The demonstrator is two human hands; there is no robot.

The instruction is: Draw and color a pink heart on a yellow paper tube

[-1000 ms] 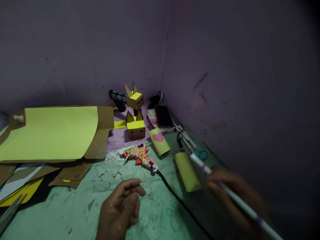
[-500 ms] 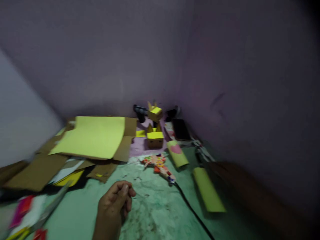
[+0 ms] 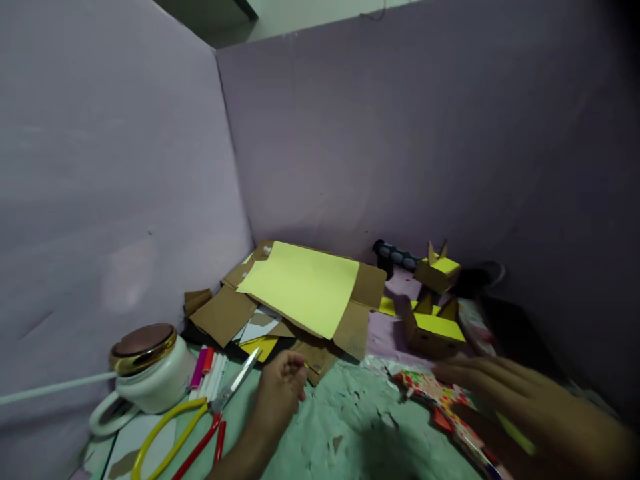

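1. Bare green table top between the left hand and the right hand gives open passage.
2. Near left is blocked by scissors, markers and a lidded white jar.
3. Far centre, stacked cardboard under a yellow sheet fills the corner.
4. Far right, cardboard boxes stand close together.
5. The patterned glue gun lies under the right hand.

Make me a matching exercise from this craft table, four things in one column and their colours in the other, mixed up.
Things:
1. scissors
2. paper sheet on the cardboard
3. jar lid
4. table surface

Colours:
A. gold rim
B. pale green
C. yellow and red handles
D. light yellow

Pairs: 1-C, 2-D, 3-A, 4-B
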